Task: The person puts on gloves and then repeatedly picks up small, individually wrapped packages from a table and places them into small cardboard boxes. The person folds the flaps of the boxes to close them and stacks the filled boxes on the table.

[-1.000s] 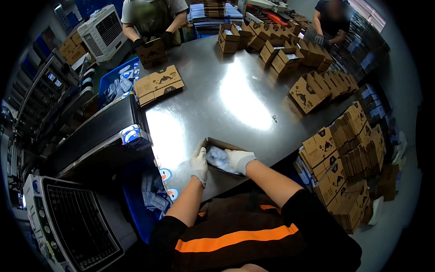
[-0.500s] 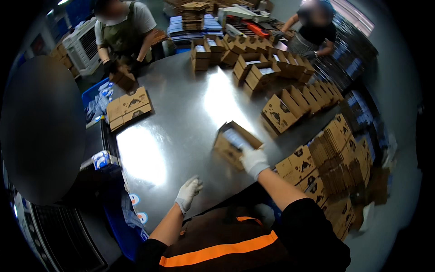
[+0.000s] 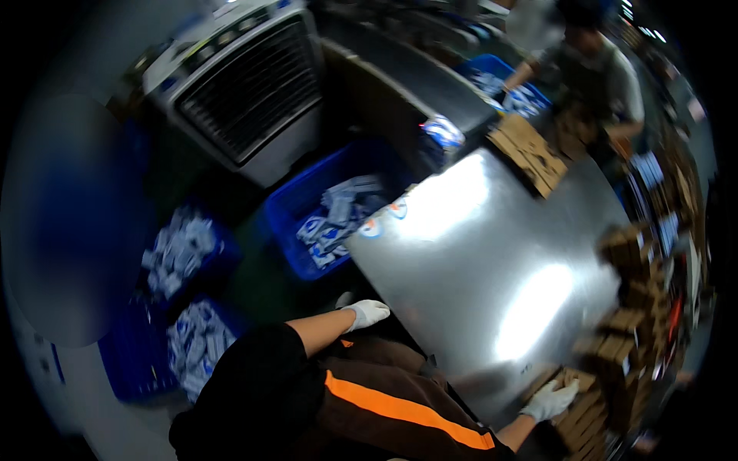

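My left hand [image 3: 370, 314], in a white glove, is beside the near corner of the metal table [image 3: 461, 269]. Its fingers are stretched out and nothing is in them. My right hand [image 3: 550, 400], also gloved, is low at the right, with its fingers at brown cardboard [image 3: 570, 378]. Blur hides whether they grip it. A pile of folded cardboard boxes [image 3: 582, 430] lies next to that hand. Farther off on the table, near a co-worker, lies a flat stack of printed cardboard boxes [image 3: 529, 152].
Blue bins [image 3: 280, 223] with white-and-blue packets stand on the floor at the left. Behind them is a large grey air cooler [image 3: 250, 92]. A co-worker [image 3: 596, 84] works at the far side beside a blue bin [image 3: 538, 92]. Cardboard boxes [image 3: 615, 346] line the right side.
The view has swung left, bringing the bins and air cooler in. My right hand no longer shows the open box with a packet it held; it is now at the cardboard. My left hand's fingers have straightened.
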A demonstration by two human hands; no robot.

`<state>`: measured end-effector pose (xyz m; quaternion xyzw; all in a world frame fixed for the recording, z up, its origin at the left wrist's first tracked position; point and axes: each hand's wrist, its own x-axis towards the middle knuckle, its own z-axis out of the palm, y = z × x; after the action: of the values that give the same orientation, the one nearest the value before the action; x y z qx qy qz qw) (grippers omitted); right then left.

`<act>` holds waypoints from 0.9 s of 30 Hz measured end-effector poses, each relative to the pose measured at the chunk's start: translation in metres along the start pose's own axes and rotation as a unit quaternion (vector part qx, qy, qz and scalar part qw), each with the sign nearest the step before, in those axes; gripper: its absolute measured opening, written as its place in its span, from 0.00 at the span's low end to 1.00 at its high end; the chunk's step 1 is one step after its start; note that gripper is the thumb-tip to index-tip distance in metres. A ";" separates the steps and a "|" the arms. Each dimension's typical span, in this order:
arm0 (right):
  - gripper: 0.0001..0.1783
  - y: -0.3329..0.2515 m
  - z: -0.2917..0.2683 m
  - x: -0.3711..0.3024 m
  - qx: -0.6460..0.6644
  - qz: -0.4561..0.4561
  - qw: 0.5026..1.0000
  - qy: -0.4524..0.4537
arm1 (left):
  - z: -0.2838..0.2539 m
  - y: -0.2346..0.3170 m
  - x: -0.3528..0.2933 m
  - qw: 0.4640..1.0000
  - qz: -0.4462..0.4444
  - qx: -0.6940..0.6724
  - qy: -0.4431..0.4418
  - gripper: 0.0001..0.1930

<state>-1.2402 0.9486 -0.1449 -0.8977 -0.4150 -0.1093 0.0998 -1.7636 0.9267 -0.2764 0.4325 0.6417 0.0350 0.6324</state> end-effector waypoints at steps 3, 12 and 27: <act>0.30 -0.086 0.086 -0.066 0.187 -0.174 0.949 -0.187 | -0.022 -0.063 -0.017 0.992 -0.063 -0.006 0.109 0.26; 0.15 -0.356 0.060 -0.234 0.241 -0.516 0.640 -0.516 | -0.103 -0.270 -0.026 0.911 -0.101 -0.336 0.215 0.16; 0.12 -0.624 0.137 -0.309 0.039 -0.561 0.697 -0.445 | -0.240 -0.476 0.175 0.751 -0.179 -0.559 0.301 0.37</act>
<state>-1.8983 1.1585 -0.3075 -0.4381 -0.8413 0.2832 -0.1418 -2.1785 0.8551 -0.6476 -0.1540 0.7309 0.4018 0.5298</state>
